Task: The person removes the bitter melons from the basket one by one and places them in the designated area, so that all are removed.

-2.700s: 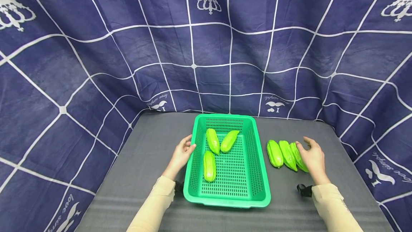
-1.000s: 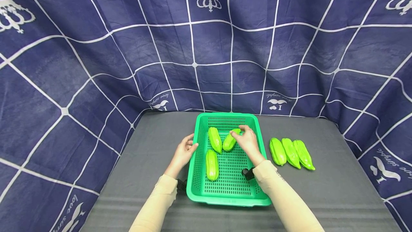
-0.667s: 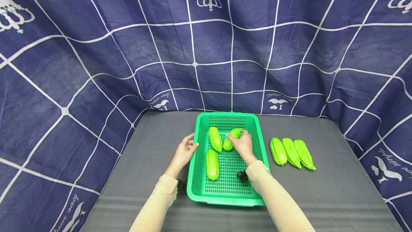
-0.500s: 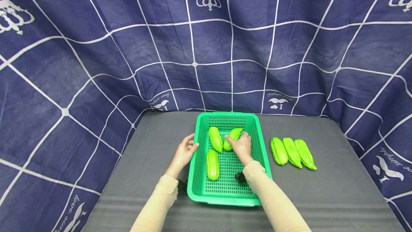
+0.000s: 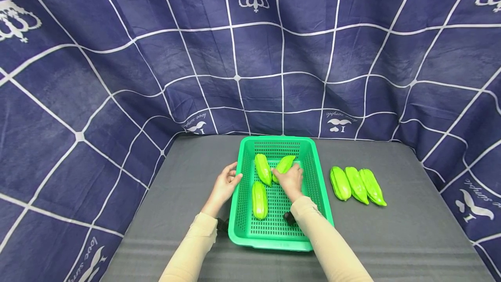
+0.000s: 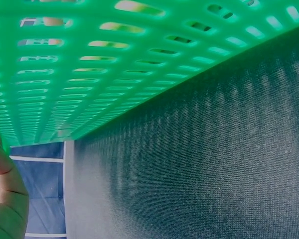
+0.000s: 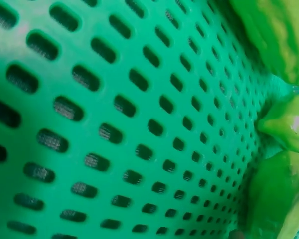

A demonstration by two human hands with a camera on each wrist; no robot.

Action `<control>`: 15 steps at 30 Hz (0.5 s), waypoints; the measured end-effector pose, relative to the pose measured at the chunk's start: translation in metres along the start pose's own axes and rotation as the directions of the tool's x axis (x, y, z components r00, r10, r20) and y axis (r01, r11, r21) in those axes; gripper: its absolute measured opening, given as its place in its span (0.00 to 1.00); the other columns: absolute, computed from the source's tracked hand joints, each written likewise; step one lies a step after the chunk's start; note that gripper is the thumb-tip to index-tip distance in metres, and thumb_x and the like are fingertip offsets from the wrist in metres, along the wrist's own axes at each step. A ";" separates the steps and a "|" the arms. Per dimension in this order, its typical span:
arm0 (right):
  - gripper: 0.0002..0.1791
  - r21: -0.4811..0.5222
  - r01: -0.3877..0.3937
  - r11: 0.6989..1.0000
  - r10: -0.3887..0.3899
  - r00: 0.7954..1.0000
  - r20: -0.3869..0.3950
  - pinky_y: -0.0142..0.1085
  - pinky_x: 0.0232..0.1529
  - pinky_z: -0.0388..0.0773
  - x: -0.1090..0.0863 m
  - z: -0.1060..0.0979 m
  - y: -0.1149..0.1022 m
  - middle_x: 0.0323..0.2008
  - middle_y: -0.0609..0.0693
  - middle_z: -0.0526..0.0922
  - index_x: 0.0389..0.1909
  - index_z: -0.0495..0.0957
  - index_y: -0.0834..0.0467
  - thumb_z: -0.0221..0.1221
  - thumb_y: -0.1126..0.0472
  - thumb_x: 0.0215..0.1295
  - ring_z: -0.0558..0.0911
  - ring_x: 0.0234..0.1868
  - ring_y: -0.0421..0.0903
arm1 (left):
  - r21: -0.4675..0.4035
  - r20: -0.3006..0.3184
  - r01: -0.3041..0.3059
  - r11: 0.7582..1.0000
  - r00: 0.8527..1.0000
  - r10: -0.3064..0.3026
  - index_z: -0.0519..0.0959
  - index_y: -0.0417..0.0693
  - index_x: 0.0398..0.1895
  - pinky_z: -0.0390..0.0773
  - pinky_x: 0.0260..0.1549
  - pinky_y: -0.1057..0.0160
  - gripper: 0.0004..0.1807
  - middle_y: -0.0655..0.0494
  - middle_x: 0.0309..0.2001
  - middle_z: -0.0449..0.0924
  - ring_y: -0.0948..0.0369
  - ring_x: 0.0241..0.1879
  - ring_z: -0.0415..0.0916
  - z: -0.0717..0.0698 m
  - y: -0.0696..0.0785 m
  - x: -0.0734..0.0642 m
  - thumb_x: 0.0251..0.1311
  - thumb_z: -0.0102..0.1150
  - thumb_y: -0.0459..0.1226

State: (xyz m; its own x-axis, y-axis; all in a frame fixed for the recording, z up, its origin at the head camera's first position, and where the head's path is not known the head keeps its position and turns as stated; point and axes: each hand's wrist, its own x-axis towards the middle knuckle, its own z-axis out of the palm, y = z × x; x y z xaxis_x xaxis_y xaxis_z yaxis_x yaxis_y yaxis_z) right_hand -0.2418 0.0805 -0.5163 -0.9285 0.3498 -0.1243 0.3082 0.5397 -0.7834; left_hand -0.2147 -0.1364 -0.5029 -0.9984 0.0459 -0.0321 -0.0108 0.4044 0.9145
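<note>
A green perforated basket (image 5: pixel 274 243) stands on the grey table. Inside lie three long, ridged light-green vegetables that look like bitter melons: one at the front left (image 5: pixel 259 201), one behind it (image 5: pixel 263 169) and one at the back right (image 5: pixel 288 162). My right hand (image 5: pixel 290 181) is down in the basket, thumb and fingers on either side of the back right vegetable, partly covering it. At the basket's left rim is my left hand (image 5: pixel 224 186), thumb over the edge and fingers against the outside. The left wrist view shows its curled fingers (image 6: pixel 7 194) beside the wall.
Right of the basket, three more such vegetables (image 5: pixel 356 185) lie side by side on the grey table (image 5: pixel 407 229). A dark blue curtain (image 5: pixel 258 55) with white lines hangs behind and at both sides. Both wrists carry a black camera mount.
My right hand has gone from the vegetables on the table into the basket, then down and slightly leftward over the back right vegetable. My left hand has kept its place at the rim.
</note>
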 end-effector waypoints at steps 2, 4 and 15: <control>0.45 0.002 -0.006 1.000 0.006 1.000 0.003 0.55 0.56 0.71 -0.001 0.001 0.000 0.52 0.72 0.68 0.58 0.61 0.73 0.71 0.45 0.55 0.73 0.53 0.67 | 0.002 0.002 -0.001 1.000 1.000 0.001 0.62 0.42 0.73 0.74 0.37 0.59 0.31 0.40 0.52 0.75 0.60 0.36 0.75 0.000 0.000 0.000 0.70 0.57 0.39; 0.44 0.008 -0.015 1.000 0.015 1.000 0.015 0.55 0.56 0.71 -0.001 0.001 0.001 0.52 0.72 0.68 0.58 0.60 0.72 0.71 0.47 0.55 0.72 0.54 0.67 | -0.001 0.003 0.000 1.000 1.000 0.000 0.62 0.43 0.73 0.74 0.37 0.59 0.31 0.40 0.52 0.75 0.60 0.36 0.74 0.000 0.000 0.000 0.70 0.57 0.39; 0.41 0.067 -0.044 0.997 0.041 0.998 0.051 0.55 0.60 0.69 0.000 0.002 0.003 0.55 0.73 0.68 0.62 0.59 0.73 0.68 0.53 0.59 0.72 0.58 0.67 | -0.006 -0.007 -0.011 1.000 1.000 0.010 0.63 0.42 0.73 0.74 0.38 0.60 0.31 0.40 0.52 0.75 0.60 0.36 0.74 0.000 -0.001 0.001 0.70 0.57 0.38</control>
State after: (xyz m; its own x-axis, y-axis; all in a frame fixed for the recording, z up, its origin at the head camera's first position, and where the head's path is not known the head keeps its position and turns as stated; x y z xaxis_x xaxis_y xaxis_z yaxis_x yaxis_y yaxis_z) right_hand -0.2415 0.0805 -0.5196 -0.9246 0.3318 -0.1872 0.3344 0.4714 -0.8161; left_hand -0.2152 -0.1362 -0.5037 -0.9988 0.0441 -0.0198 -0.0006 0.3982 0.9173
